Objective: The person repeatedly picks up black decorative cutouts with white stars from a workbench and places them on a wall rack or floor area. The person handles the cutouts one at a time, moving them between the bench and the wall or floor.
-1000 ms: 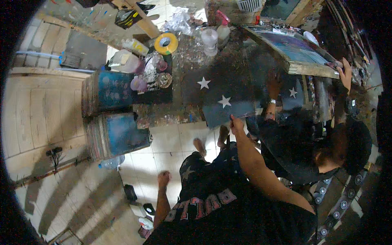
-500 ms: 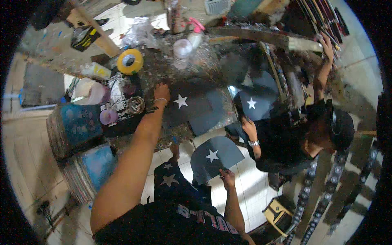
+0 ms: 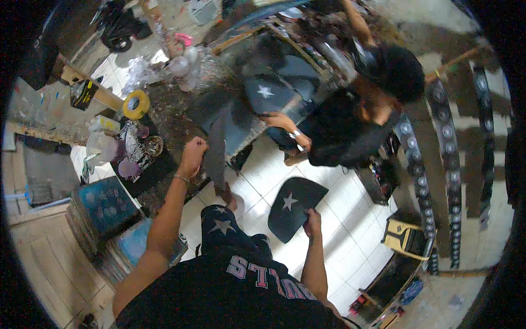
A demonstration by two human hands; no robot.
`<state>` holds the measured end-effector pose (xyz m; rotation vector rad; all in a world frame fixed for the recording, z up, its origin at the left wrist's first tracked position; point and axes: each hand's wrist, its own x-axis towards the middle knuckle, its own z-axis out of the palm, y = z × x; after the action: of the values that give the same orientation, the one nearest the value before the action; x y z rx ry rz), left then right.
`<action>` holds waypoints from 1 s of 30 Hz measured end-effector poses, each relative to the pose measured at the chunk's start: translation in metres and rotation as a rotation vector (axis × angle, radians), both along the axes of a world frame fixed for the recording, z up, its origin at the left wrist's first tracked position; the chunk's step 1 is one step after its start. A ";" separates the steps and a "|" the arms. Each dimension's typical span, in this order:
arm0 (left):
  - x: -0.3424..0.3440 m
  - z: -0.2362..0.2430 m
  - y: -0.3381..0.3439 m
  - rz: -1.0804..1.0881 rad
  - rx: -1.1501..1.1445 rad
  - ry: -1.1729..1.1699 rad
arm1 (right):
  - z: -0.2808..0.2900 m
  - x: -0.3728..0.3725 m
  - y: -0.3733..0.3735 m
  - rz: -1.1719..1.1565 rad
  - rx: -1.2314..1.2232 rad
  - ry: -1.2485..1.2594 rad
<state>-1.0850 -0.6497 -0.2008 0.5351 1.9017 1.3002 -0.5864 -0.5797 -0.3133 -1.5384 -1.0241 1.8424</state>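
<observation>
My left hand [image 3: 193,153] is closed on the edge of a dark grey panel [image 3: 217,148], which stands tilted almost edge-on over the worktable's near edge. My right hand [image 3: 313,223] pinches a dark panel with a white star [image 3: 296,204] by its right side. That panel has rounded corners and hangs above the white tiled floor. Across the table a co-worker's hand [image 3: 279,120] is beside another grey panel with a white star [image 3: 264,97], which lies on the work surface.
The co-worker [image 3: 350,120] leans in at the right. On the cluttered table [image 3: 164,104] are a yellow tape roll [image 3: 136,104], plastic tubs [image 3: 101,147] and a pink-topped bottle [image 3: 191,55]. Blue-topped frames [image 3: 104,203] are stacked at left. Strips with round emblems [image 3: 416,164] hang at right.
The left hand has lifted a panel off the table and drawn it nearer. The right hand's starred panel has turned. My view has swung right, and the co-worker's raised arm has shifted.
</observation>
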 end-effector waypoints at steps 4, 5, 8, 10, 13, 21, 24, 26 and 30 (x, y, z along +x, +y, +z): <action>0.123 0.029 -0.013 -0.117 0.196 -0.135 | 0.039 0.072 -0.003 -0.060 0.039 0.023; 0.152 0.037 -0.014 -0.160 0.203 -0.021 | 0.057 0.089 -0.011 -0.042 0.131 -0.009; 0.240 0.066 -0.011 -0.385 0.181 0.302 | 0.123 0.140 -0.036 -0.175 0.213 -0.080; 0.286 0.054 -0.002 -0.569 0.213 0.466 | 0.137 0.199 -0.062 -0.245 0.368 -0.182; 0.371 0.038 0.026 -0.674 0.626 0.554 | 0.171 0.284 -0.093 -0.301 0.495 -0.463; 0.573 0.047 0.078 -0.924 0.352 0.619 | 0.165 0.493 -0.190 -0.524 0.549 -0.678; 0.667 0.043 0.108 -1.053 0.252 0.599 | 0.158 0.566 -0.213 -0.595 0.337 -0.591; 0.722 0.018 0.147 -1.216 0.392 0.705 | 0.125 0.612 -0.241 -0.681 0.340 -0.539; 0.844 0.021 0.196 -1.377 0.351 0.732 | 0.102 0.696 -0.288 -0.805 0.066 -0.718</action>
<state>-0.2405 -0.4536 -0.1802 2.2081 1.1509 0.4502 0.1098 -0.8679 -0.2111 -2.1944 -0.5579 0.7091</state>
